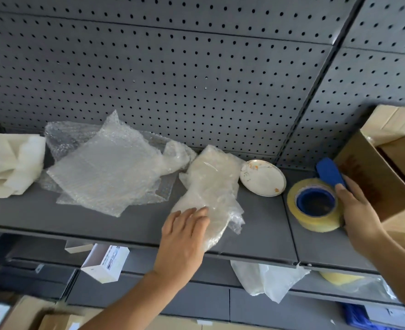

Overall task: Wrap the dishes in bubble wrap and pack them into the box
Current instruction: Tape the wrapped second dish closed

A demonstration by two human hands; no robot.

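Observation:
A dish wrapped in bubble wrap (208,186) lies on the dark grey shelf (263,234), near its front edge. My left hand (185,234) rests flat on the near end of that bundle, fingers spread. A bare white plate (262,178) with orange flowers lies just right of it. My right hand (356,215) grips a tape dispenser (315,203) with a blue handle and a yellowish tape roll. The open cardboard box (382,172) stands at the far right, touching my right hand. Loose bubble wrap sheets (106,167) lie to the left.
White foam sheets (11,165) are stacked at the shelf's far left. A grey pegboard wall (173,67) backs the shelf. Below hang a small white box (106,260) and a plastic bag (268,279); cartons sit on the floor at bottom left.

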